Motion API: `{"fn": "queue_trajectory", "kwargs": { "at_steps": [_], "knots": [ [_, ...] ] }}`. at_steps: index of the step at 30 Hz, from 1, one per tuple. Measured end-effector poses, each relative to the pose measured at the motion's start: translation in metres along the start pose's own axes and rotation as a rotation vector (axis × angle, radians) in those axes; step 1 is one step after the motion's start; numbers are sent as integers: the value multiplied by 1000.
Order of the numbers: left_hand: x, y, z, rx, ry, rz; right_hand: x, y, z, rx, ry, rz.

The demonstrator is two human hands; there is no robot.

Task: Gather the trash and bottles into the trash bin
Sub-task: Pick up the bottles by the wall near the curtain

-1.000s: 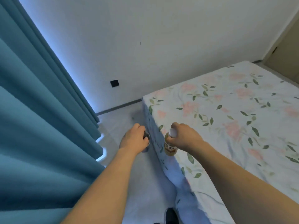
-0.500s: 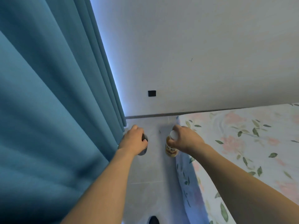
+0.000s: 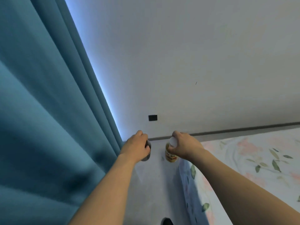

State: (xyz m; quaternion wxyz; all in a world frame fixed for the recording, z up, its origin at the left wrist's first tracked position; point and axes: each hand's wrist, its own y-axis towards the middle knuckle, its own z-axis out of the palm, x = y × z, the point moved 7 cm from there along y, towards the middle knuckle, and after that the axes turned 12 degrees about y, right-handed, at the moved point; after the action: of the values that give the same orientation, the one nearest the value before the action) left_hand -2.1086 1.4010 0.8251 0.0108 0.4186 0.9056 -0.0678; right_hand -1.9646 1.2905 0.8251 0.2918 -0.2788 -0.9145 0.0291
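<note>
While both arms reach forward over the narrow strip of pale floor (image 3: pixel 155 184), each hand carries a bottle held from above. At about seven o'clock from the frame's centre, the left hand (image 3: pixel 136 147) has its fingers curled round a dark bottle (image 3: pixel 147 151), which hangs at the hand's three-to-four o'clock side; only a sliver of its dark body shows past the knuckles and thumb, and its cap is hidden, so what kind of bottle it is cannot be told. Just beside it, toward five o'clock of the centre, the right hand (image 3: pixel 185 147) grips an amber bottle (image 3: pixel 170 155) near its top. Its white cap (image 3: pixel 173 141) peeks out at the hand's nine o'clock edge, and the labelled amber body hangs below toward seven o'clock, roughly upright. Both bottles are in the air above the floor, close together but apart, with a gap of floor showing between them.

A teal curtain (image 3: pixel 48 111) fills the nine o'clock side, with a bluish glow along its edge. A bed with a floral sheet (image 3: pixel 243 168) runs along the four o'clock side. A white wall (image 3: pixel 194 62) rises at twelve o'clock, carrying a small black wall plate (image 3: pixel 152 117) directly above the hands. A dark shoe tip (image 3: pixel 166 221) shows at six o'clock.
</note>
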Motion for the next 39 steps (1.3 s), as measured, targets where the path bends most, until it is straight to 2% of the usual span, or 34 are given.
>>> {"fn": "queue_trajectory", "kwargs": {
  "at_steps": [7,15,31,39],
  "knots": [
    [7,114,-25,-6,14,123,4,105,-37,-45,21,44],
    [1,256,-37,5,72,295,-27,195,-88,-156,78,213],
    [-165,488,-55,63,-4,642,-182,311,-217,-336,-11,551],
    [-261,576,-44,62,114,905,-250,328,-260,-482,182,777]
  ]
}}
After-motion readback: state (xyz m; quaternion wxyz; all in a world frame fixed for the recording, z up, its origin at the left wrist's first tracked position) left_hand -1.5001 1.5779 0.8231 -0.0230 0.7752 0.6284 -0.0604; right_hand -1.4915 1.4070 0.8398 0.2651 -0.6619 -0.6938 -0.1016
